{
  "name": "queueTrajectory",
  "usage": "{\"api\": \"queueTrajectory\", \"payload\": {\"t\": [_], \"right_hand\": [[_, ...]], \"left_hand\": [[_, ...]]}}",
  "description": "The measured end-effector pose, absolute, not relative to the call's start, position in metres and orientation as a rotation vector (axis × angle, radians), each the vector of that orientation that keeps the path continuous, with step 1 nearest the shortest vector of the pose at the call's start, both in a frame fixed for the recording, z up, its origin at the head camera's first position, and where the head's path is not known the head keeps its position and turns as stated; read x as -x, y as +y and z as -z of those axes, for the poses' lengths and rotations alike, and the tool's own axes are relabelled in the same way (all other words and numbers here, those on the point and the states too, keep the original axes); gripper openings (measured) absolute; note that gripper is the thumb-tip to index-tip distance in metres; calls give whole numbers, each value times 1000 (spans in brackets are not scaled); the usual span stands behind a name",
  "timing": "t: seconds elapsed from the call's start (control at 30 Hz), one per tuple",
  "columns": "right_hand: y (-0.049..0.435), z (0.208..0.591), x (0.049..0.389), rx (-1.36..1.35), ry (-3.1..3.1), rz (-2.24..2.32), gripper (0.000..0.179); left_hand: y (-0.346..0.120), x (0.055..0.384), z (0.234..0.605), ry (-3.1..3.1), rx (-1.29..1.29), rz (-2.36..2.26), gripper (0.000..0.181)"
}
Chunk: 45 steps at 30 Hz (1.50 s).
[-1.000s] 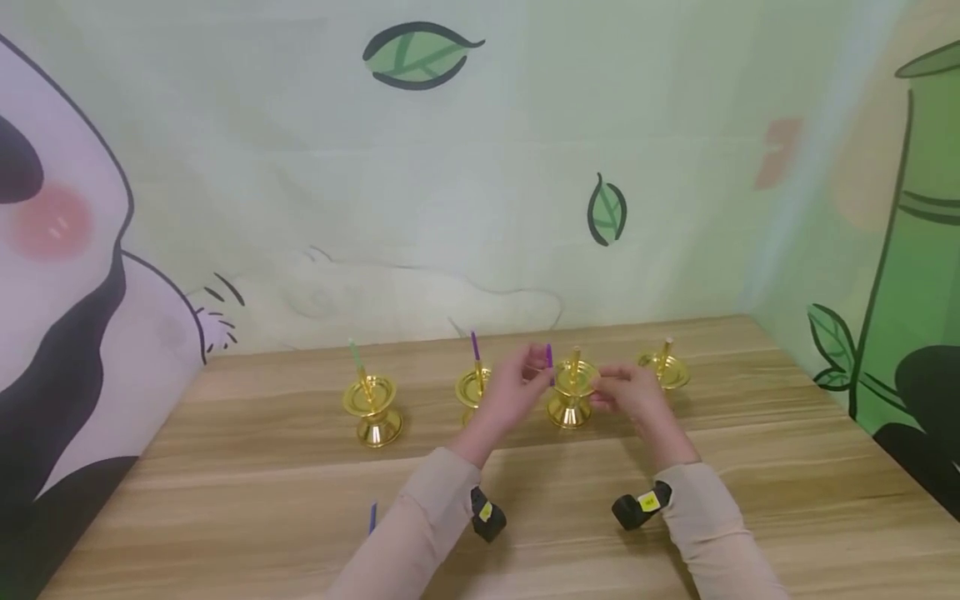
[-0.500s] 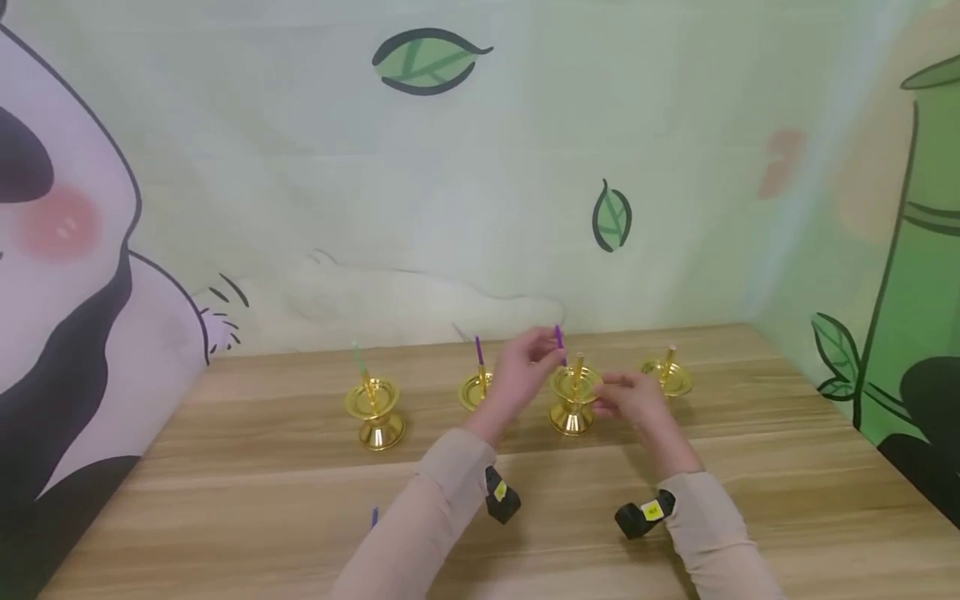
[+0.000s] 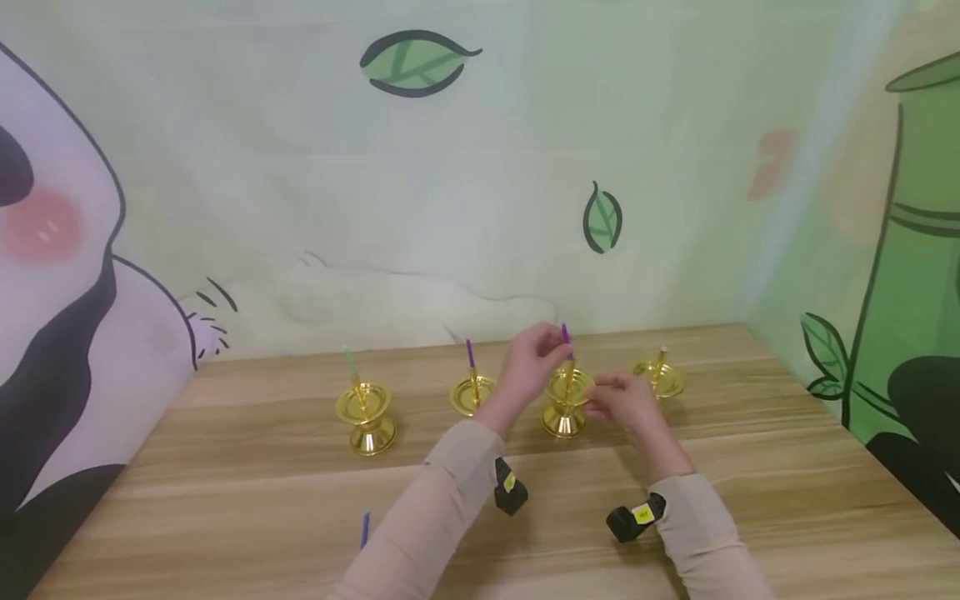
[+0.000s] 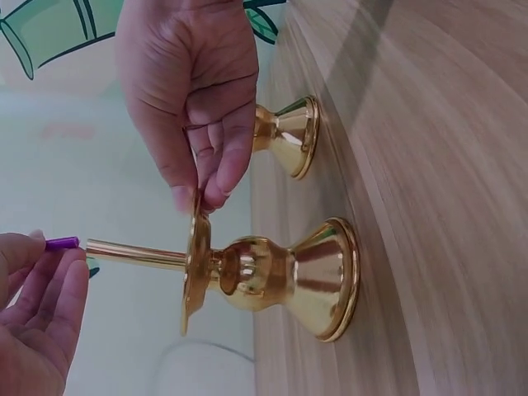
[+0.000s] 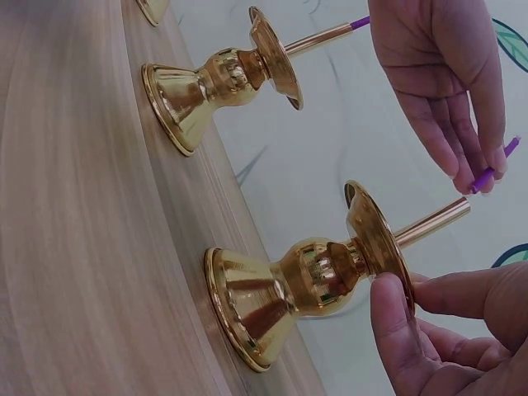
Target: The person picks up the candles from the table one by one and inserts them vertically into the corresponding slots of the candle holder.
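In the head view my left hand (image 3: 527, 365) pinches a thin purple candle (image 3: 566, 337) between thumb and fingers. The candle's lower end hovers just off the tip of a gold candle holder's (image 4: 256, 272) hollow tube (image 4: 136, 253); a small gap shows in both wrist views. My right hand (image 3: 628, 408) holds the rim of that holder's dish (image 5: 375, 227) from the right, thumb on one face and fingers on the other. The holder stands upright on the table.
To the left are a gold holder (image 3: 372, 433) with a pale green candle (image 3: 350, 362) and another holder (image 3: 467, 398) with a purple candle (image 3: 470, 353). A further gold holder (image 3: 663, 382) stands right, its tube bare. A blue candle (image 3: 365, 530) lies on the wooden table (image 3: 247, 483).
My left hand has moved right and slightly up, bringing the purple candle from beside the tube to just over its top. My right hand keeps its hold on the dish rim.
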State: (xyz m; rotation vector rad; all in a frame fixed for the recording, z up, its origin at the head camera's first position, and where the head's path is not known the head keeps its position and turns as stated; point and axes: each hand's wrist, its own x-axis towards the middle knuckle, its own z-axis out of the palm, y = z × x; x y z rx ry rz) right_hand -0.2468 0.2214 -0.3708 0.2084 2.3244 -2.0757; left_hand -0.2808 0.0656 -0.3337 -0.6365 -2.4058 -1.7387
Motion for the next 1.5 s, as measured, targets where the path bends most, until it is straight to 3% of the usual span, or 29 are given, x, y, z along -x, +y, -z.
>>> {"api": "queueTrajectory", "payload": {"t": [0.5, 1.5], "right_hand": [[221, 369, 246, -227, 2318, 2075, 45], [219, 371, 246, -241, 2342, 2086, 43]], "left_hand": [[70, 288, 336, -2441, 585, 1666, 16], [71, 287, 330, -2570, 823, 1235, 19]]}}
